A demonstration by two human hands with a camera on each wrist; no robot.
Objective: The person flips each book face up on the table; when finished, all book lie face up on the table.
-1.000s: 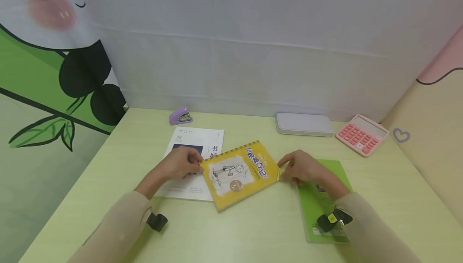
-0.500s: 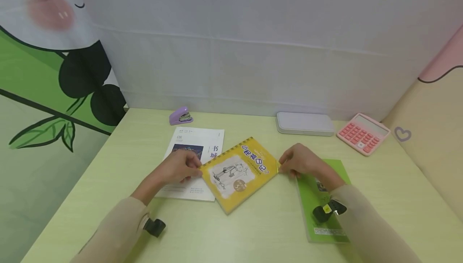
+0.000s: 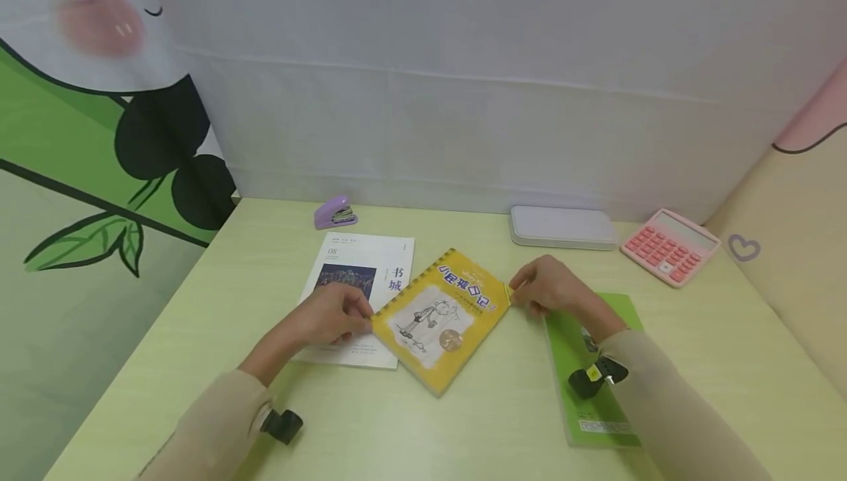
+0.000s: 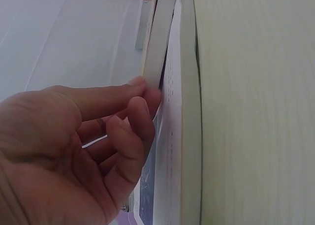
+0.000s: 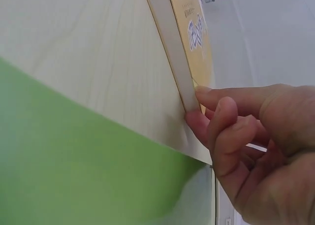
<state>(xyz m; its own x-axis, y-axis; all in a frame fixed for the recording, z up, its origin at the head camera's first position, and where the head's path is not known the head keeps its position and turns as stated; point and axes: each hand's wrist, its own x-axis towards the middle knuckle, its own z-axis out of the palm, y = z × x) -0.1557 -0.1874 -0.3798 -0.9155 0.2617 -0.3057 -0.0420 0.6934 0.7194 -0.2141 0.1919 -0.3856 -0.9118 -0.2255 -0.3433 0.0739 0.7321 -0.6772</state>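
Both hands pinch opposite corners of a yellow book (image 3: 437, 323) with a cartoon figure on its cover. My left hand (image 3: 331, 313) holds its left corner above a white book (image 3: 360, 354); in the left wrist view, thumb and finger grip the yellow book's edge (image 4: 162, 38), just clear of the white book's pages (image 4: 192, 112). My right hand (image 3: 548, 286) pinches the right corner, with thumb and fingertip on the cover and underside in the right wrist view. Beneath the right wrist lies a green book (image 3: 582, 393), partly covered by the forearm.
At the back stand a purple stapler (image 3: 335, 212) on the left and a pale grey flat case (image 3: 562, 228) right of centre. A pink calculator (image 3: 670, 247) lies by the right wall. A white cloth (image 3: 450, 135) hangs behind the table (image 3: 490, 422).
The yellow book has turned clockwise between both hands, its lower corner swinging to the right. My right hand has shifted slightly upward; the left has hardly moved.
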